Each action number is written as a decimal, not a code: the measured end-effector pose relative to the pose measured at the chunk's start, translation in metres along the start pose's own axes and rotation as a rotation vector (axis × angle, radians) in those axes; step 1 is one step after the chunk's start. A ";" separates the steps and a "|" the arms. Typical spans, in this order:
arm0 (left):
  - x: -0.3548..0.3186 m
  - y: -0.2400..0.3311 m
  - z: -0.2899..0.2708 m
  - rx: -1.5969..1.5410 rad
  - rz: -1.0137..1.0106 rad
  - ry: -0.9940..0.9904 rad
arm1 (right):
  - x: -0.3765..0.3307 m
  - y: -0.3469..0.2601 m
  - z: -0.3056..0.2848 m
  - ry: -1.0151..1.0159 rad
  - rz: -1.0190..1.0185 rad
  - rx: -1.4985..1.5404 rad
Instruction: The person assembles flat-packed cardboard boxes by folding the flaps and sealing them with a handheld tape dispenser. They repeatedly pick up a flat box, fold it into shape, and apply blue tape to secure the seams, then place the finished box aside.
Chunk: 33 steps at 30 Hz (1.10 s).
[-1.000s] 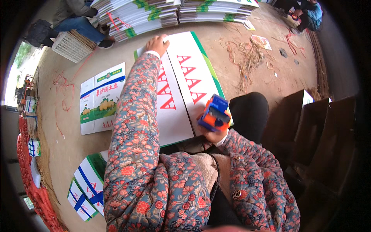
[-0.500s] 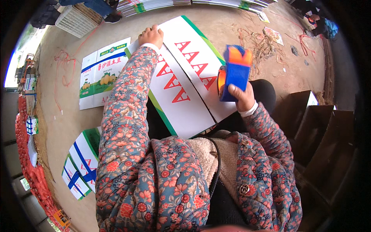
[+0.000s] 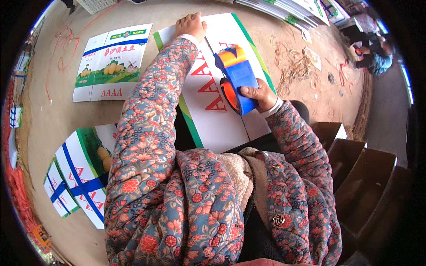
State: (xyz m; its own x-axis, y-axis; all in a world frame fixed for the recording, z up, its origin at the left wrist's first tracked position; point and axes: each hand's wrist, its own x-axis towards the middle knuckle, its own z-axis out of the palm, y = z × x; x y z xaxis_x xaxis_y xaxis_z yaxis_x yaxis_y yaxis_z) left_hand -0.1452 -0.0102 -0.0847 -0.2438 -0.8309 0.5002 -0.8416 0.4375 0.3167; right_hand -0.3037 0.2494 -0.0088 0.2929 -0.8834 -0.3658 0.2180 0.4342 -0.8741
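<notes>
The right hand is closed around a blue tape dispenser above the flattened white carton. At eleven o'clock from it, the left hand presses flat, fingers spread, on the carton's far edge.

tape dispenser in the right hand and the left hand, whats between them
Head view: only the white flattened carton with red letters lies between the blue tape dispenser and the left hand.

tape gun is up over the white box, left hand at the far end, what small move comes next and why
Probably lower the blue tape dispenser onto the flattened white carton near its far end. The right hand holds the dispenser raised above the printed face, not touching it, while the left hand presses the carton's far edge down, steadying it for a pull toward the body.
</notes>
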 end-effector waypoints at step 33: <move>-0.001 0.004 -0.082 -1.000 -0.352 -0.564 | 0.017 -0.034 0.021 -0.002 0.092 -0.054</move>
State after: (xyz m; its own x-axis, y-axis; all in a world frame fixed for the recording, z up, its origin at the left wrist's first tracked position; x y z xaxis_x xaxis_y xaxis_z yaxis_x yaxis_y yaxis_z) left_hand -0.1083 0.0208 -0.0177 -0.4622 -0.8829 -0.0832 -0.2183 0.0223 0.9756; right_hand -0.2872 0.2233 0.0218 0.3109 -0.8401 -0.4445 0.1397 0.5030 -0.8529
